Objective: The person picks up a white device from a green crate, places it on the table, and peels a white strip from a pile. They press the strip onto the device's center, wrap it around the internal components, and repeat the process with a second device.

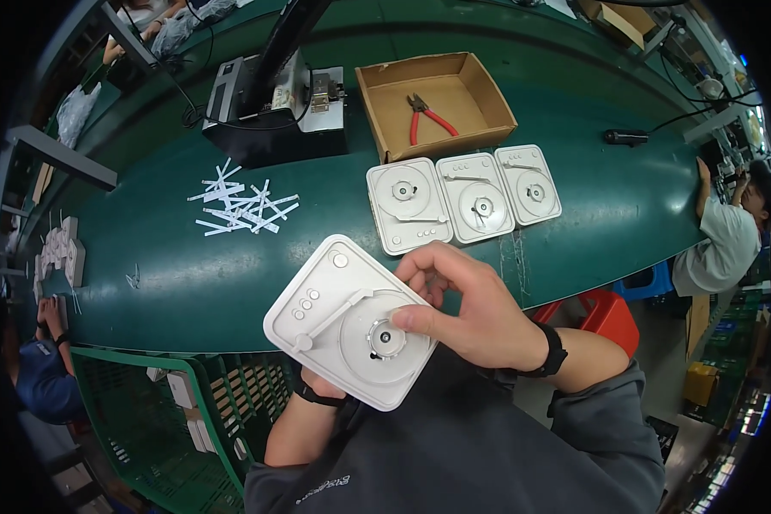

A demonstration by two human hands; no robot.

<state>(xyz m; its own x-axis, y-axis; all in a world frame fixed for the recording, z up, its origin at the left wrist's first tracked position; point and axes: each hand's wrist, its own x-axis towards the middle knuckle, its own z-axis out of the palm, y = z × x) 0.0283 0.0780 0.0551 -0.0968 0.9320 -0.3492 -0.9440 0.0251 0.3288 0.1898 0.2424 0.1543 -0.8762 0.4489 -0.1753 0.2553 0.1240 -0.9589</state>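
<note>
A long green desk curves across the scene. Near its middle, three white plastic plates lie side by side, touching, each with a round disc moulded in. Just beyond them sits an open cardboard box holding red-handled pliers. To the left lies a loose heap of white plastic strips, and far behind that stands a black and grey machine. A small black object lies far right.

A factory assembly line was shown. A long green conveyor-like tabletop was lined with seated workers. Three identical white square plastic housings were laid in a row beside an open brown cardboard box in which red-handled cutting pliers were kept.
</note>
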